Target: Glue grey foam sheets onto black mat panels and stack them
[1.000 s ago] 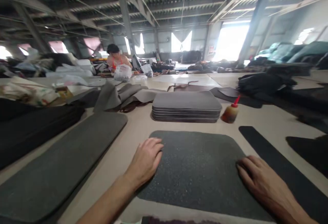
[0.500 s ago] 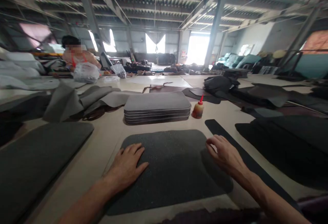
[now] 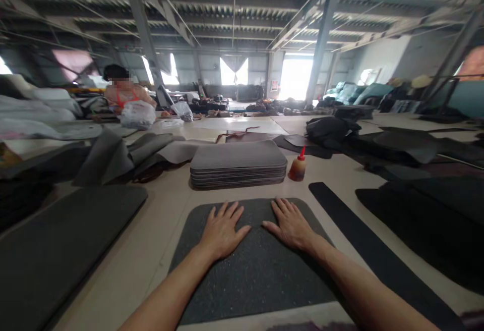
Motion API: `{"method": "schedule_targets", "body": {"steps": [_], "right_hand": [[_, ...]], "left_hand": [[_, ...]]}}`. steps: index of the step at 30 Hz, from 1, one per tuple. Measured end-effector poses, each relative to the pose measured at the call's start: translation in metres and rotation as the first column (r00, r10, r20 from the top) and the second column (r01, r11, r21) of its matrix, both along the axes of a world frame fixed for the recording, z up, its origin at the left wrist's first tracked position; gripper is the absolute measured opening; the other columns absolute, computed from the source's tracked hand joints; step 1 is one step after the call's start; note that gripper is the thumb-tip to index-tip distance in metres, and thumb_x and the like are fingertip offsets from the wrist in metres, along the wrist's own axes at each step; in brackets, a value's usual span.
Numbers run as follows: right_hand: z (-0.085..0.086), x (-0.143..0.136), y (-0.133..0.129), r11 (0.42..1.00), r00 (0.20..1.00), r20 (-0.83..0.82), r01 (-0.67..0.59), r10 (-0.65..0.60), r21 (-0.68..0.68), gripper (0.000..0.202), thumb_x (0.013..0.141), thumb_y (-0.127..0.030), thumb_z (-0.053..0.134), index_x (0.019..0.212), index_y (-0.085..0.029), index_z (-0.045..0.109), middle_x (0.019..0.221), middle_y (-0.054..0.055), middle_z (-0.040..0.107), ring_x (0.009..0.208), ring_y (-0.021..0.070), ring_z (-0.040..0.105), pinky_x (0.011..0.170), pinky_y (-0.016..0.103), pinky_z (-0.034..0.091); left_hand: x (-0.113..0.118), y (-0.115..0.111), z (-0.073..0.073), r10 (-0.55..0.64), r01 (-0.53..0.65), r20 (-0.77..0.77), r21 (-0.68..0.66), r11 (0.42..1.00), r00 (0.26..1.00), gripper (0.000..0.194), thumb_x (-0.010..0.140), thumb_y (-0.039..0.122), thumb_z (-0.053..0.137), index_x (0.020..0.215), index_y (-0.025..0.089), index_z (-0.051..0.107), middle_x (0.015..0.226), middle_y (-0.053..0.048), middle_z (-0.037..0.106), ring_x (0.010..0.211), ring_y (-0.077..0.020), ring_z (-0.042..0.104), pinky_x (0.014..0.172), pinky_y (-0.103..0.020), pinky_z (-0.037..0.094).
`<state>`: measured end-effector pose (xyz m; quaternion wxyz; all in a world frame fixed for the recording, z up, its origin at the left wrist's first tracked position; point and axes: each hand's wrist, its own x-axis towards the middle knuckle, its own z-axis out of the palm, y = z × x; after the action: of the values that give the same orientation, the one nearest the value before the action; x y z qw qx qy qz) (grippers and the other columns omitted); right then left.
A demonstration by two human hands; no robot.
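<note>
A dark grey sheet with rounded corners lies flat on the pale table in front of me. My left hand rests palm down on its upper left part, fingers spread. On the upper right part lies my right hand, also flat with its fingers apart. Just beyond the sheet sits a neat stack of grey rounded panels. Beside that stack stands a small glue-type bottle with a red pointed cap and brownish contents.
A long dark strip runs diagonally to my right, with dark material past it. Dark panels lie at left. Loose grey sheets are piled behind. Across the table a person is near a clear plastic bag.
My left hand has slid right and farther up the sheet. My right hand, curled at the right edge before, has moved inward and now lies flat. The view has shifted slightly.
</note>
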<state>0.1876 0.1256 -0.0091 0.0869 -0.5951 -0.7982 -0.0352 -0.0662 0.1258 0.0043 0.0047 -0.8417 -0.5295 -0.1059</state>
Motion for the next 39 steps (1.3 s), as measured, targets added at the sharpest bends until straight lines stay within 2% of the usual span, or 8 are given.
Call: {"method": "schedule_targets", "body": {"steps": [9,15,21,25,29,34,37,39], "right_hand": [[-0.004,0.028,0.01,0.946,0.946,0.034,0.324,-0.324,-0.004,0.088,0.102,-0.072,0.036,0.152,0.001,0.038,0.153,0.028,0.029,0.143,0.0415,0.023,0.115,0.053,0.026],[-0.006,0.047,0.0,0.931,0.93,0.042,0.365,-0.364,-0.012,0.08,0.104,-0.068,0.031,0.152,-0.005,0.038,0.156,0.021,0.028,0.145,0.0357,0.023,0.116,0.05,0.026],[-0.006,0.074,-0.02,0.916,0.916,0.055,0.393,-0.398,0.084,0.065,0.106,-0.053,0.036,0.148,-0.004,0.044,0.152,0.02,0.037,0.143,0.0366,0.027,0.115,0.057,0.027],[0.002,0.094,-0.041,0.931,0.943,0.074,0.305,-0.325,0.2,0.054,0.102,-0.029,0.035,0.147,-0.003,0.045,0.156,0.018,0.031,0.147,0.0327,0.018,0.12,0.058,0.016],[0.007,0.101,-0.077,0.971,0.999,-0.028,0.025,-0.019,0.239,0.053,0.102,-0.034,0.035,0.143,-0.003,0.051,0.153,0.018,0.036,0.144,0.0307,0.026,0.119,0.052,0.03],[0.02,0.084,-0.133,0.96,0.965,-0.16,-0.232,0.207,-0.158,0.073,0.104,-0.063,0.042,0.158,-0.015,0.032,0.161,0.012,0.02,0.147,0.0321,0.018,0.12,0.058,0.021],[0.026,0.082,-0.156,0.89,0.953,-0.181,-0.293,0.242,-0.35,0.107,0.086,-0.077,0.064,0.161,-0.017,0.016,0.162,0.014,0.005,0.147,0.0384,0.006,0.118,0.064,0.009],[0.024,0.086,-0.165,0.876,0.953,-0.181,-0.296,0.243,-0.382,0.123,0.074,-0.071,0.081,0.161,-0.02,0.012,0.162,0.014,0.0,0.147,0.0407,0.003,0.118,0.064,0.008]], "left_hand": [[-0.013,0.006,0.002,0.138,-0.138,0.008,0.012,0.99,0.99,0.07,0.096,0.066,0.038,0.148,0.02,0.045,0.158,-0.009,0.038,0.148,-0.0359,0.03,0.118,-0.059,0.029],[-0.037,0.013,-0.002,0.205,-0.205,-0.007,0.027,0.978,0.979,0.068,0.1,0.06,0.033,0.148,0.013,0.044,0.157,-0.013,0.04,0.147,-0.034,0.031,0.119,-0.05,0.029],[-0.044,0.017,-0.002,0.191,-0.19,-0.028,0.034,0.981,0.981,0.069,0.1,0.058,0.032,0.148,0.009,0.042,0.156,-0.016,0.04,0.146,-0.0372,0.032,0.119,-0.055,0.029],[-0.062,0.007,0.005,0.108,-0.107,-0.059,0.018,0.994,0.992,0.065,0.098,0.053,0.043,0.145,0.008,0.047,0.157,-0.019,0.037,0.146,-0.0355,0.033,0.121,-0.049,0.029],[-0.089,-0.033,0.01,0.007,-0.006,-0.083,0.008,1.0,0.997,0.064,0.097,0.052,0.048,0.147,0.013,0.045,0.162,-0.015,0.03,0.15,-0.0336,0.024,0.123,-0.051,0.026],[-0.11,-0.095,0.004,-0.15,0.145,-0.087,-0.062,0.987,0.985,0.065,0.097,0.06,0.044,0.154,0.029,0.033,0.161,-0.006,0.032,0.147,-0.0328,0.032,0.118,-0.058,0.035],[-0.119,-0.122,0.009,-0.281,0.28,-0.135,-0.027,0.96,0.95,0.09,0.086,0.075,0.052,0.158,0.032,0.019,0.161,-0.008,0.029,0.145,-0.0365,0.035,0.113,-0.059,0.04],[-0.122,-0.136,0.015,-0.36,0.365,-0.181,-0.01,0.931,0.915,0.105,0.077,0.083,0.054,0.159,0.031,0.014,0.16,-0.01,0.029,0.144,-0.0376,0.037,0.112,-0.057,0.043]]}}
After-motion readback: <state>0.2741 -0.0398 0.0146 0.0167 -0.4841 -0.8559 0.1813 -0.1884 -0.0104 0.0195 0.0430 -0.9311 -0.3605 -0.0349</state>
